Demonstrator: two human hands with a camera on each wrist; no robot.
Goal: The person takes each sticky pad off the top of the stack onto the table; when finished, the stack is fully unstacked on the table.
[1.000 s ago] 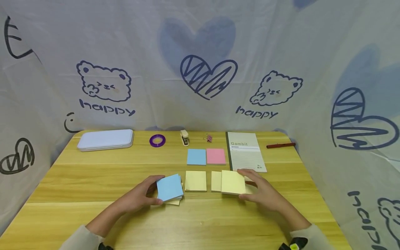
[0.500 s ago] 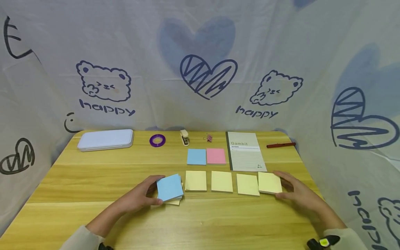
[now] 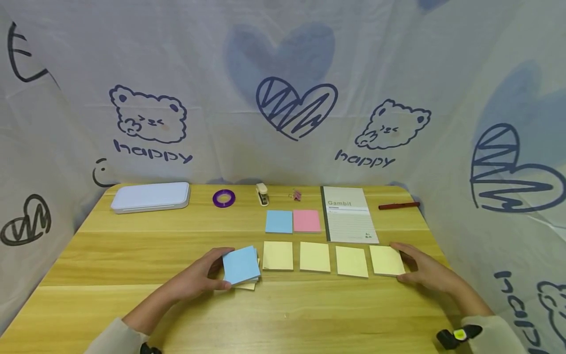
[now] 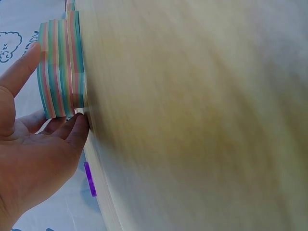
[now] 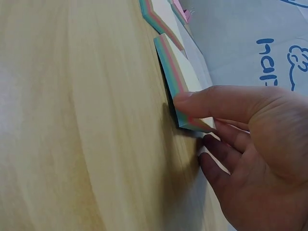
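My left hand [image 3: 198, 278] holds a stack of sticky note pads [image 3: 240, 265], thumb on one side and fingers on the other. A blue sheet tops the stack, and a yellow one shows beneath it. In the left wrist view the stack's striped edges [image 4: 58, 67] face the camera. At the right end of a row, my right hand [image 3: 428, 273] pinches a yellow-topped sticky note pad [image 3: 386, 260] by its right side. In the right wrist view that pad [image 5: 175, 77] has a dark shadow under its near edge. Three more yellow-topped pads, the nearest one [image 3: 352, 261] included, lie to its left.
Behind the row lie a blue pad [image 3: 279, 221], a pink pad [image 3: 307, 221] and a notebook [image 3: 351, 215]. Along the back are a white case [image 3: 150, 197], a purple tape roll [image 3: 223, 198], a small stapler [image 3: 262, 194], pink clips [image 3: 297, 195] and a red pen [image 3: 399, 206].
My right hand has moved right with a yellow-topped pad, from above the row to its right end, and lowered it slightly. My left hand and its stack have stayed put.
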